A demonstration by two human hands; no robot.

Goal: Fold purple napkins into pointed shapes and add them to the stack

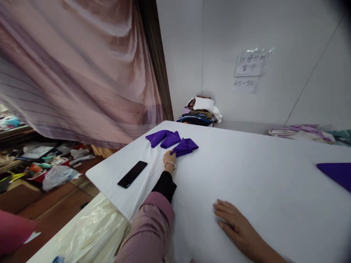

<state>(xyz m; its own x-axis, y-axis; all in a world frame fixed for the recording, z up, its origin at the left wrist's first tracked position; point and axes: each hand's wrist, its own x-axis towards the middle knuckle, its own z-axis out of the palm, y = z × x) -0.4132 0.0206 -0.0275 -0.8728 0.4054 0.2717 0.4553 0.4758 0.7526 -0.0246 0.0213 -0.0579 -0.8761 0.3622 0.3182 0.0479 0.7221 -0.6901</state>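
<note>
My left hand (169, 157) reaches out over the white table, its fingers pinched on the near edge of a folded purple napkin (185, 147). Just beyond it, a second piece of folded purple cloth (164, 138) lies with its ends spread out. My right hand (231, 223) is low over the tabletop, fingers stretched out and holding nothing; it is slightly blurred. Far to the right, part of a flat purple cloth (338, 175) shows at the picture's edge. A black phone (132, 174) rests to the left of my left forearm.
The white table (246, 164) has its left corner near the phone. A pile of folded fabrics (201, 111) stands behind it by the wall, below a handwritten paper sign (248, 67). A pink curtain (109, 73) hangs at left; clear plastic (95, 230) lies below the table's edge.
</note>
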